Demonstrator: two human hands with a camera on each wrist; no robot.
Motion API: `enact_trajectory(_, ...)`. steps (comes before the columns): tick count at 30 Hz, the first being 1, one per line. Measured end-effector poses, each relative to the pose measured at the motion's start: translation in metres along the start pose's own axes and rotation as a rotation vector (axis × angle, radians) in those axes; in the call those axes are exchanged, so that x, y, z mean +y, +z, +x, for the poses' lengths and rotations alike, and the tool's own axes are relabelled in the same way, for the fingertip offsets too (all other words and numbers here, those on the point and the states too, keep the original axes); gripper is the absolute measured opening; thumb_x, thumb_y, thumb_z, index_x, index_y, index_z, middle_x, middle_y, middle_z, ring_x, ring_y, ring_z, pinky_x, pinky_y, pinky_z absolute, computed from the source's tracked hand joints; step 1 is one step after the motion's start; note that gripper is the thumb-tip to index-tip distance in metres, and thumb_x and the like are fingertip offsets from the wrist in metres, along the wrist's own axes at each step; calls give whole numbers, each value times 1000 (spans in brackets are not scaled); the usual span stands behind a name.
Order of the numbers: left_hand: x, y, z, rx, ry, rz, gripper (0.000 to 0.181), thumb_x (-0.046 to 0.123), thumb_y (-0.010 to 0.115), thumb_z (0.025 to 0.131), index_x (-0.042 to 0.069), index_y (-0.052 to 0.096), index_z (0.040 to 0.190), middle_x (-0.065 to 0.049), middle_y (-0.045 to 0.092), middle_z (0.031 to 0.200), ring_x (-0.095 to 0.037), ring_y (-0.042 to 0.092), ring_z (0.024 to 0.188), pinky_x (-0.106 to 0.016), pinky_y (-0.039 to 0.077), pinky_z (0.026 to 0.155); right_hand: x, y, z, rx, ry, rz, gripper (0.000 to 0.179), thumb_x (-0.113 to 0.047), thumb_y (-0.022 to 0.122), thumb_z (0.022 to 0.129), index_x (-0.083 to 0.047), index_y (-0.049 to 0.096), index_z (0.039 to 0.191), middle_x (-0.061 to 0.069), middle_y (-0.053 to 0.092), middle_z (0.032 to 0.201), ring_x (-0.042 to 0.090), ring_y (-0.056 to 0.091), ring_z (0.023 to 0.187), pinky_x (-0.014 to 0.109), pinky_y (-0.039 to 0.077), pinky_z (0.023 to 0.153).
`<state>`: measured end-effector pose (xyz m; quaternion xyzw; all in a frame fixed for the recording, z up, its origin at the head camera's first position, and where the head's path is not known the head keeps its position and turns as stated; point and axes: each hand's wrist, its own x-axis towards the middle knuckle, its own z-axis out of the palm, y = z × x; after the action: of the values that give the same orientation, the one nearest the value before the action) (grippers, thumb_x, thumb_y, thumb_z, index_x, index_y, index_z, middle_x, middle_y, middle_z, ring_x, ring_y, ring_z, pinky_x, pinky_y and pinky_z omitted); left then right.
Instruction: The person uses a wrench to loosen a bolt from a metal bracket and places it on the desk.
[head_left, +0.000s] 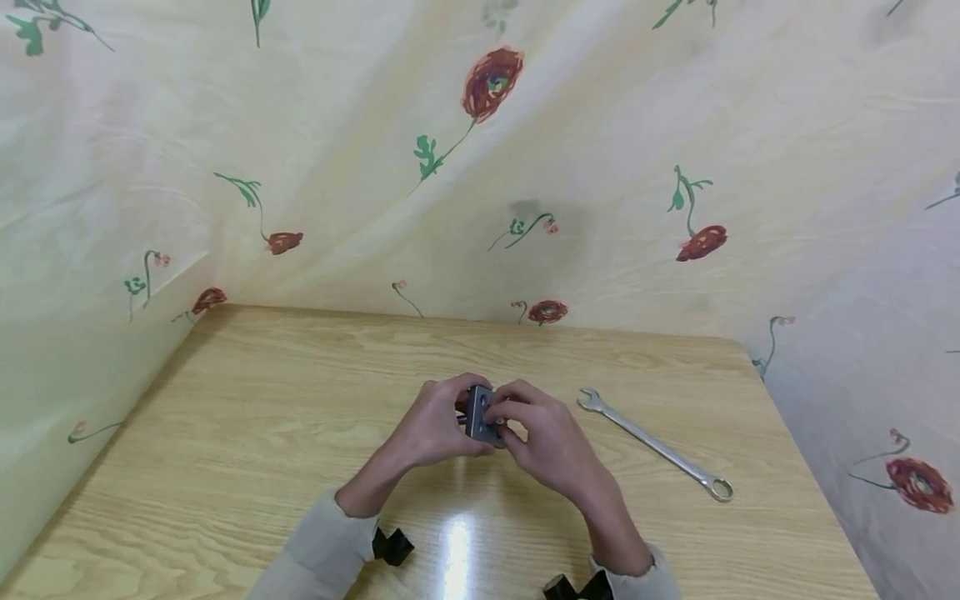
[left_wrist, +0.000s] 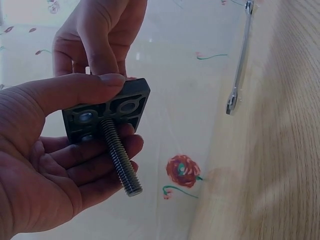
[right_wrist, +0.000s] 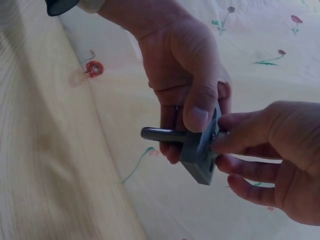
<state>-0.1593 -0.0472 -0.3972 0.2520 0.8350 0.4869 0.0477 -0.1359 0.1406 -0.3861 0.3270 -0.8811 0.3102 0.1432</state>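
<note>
My left hand (head_left: 433, 427) holds a small grey rectangular plate (head_left: 477, 417) by its edges, thumb on one edge and fingers under the other. The plate has several holes and a ribbed back. From that back a threaded metal bolt (left_wrist: 120, 157) sticks out through the middle, its tip free, with left fingers beside and behind it. On the plate's opposite face, my right hand (head_left: 551, 437) pinches the bolt's other end with thumb and fingers. The fingertips mostly hide that end, so its shape cannot be made out. Both hands are raised over the table.
A silver combination wrench (head_left: 656, 446) lies slantwise on the wooden table (head_left: 300, 400), right of the hands. Flower-patterned cloth (head_left: 360, 208) hangs behind the table and along both sides. Dark wrist mounts (head_left: 393, 547) show at both sleeves.
</note>
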Motion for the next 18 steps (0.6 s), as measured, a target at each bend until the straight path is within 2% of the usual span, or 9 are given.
enact_trajectory(2, -1, 0, 0, 4, 0, 3, 60, 8, 87, 64, 6, 60, 117, -11, 72, 103, -19, 71, 90, -22, 55, 73, 0, -2, -1, 3, 29, 16, 22, -5, 78, 77, -13, 72, 97, -1, 66, 105, 9, 64, 87, 21, 53, 71)
enact_trajectory(5, -1, 0, 0, 16, -8, 5, 62, 8, 87, 63, 5, 60, 119, -12, 72, 105, -21, 71, 93, -26, 57, 75, 0, -5, -1, 7, 120, 24, 27, -16, 78, 80, -15, 70, 106, 0, 67, 106, 10, 64, 84, 20, 51, 68)
enact_trajectory(10, 0, 0, -1, 22, -20, -6, 64, 7, 87, 64, 3, 59, 121, -14, 71, 108, -23, 71, 95, -29, 58, 77, 1, -6, 2, -51, 286, 20, 25, -31, 73, 84, -17, 70, 106, -6, 70, 86, 4, 59, 71, 18, 45, 59)
enact_trajectory(14, 0, 0, 0, 19, -17, 1, 62, 7, 87, 64, 5, 59, 119, -13, 71, 106, -20, 70, 93, -26, 57, 75, 1, -2, 3, -64, 325, 12, 18, -32, 70, 87, -19, 72, 98, -10, 66, 72, 0, 51, 60, 17, 41, 53)
enact_trajectory(18, 0, 0, 0, 19, -12, 11, 61, 8, 87, 64, 5, 59, 118, -12, 71, 105, -20, 71, 92, -26, 57, 74, 0, 1, 4, -54, 326, 19, 13, -27, 71, 87, -18, 72, 96, -9, 67, 74, 1, 51, 59, 17, 42, 53)
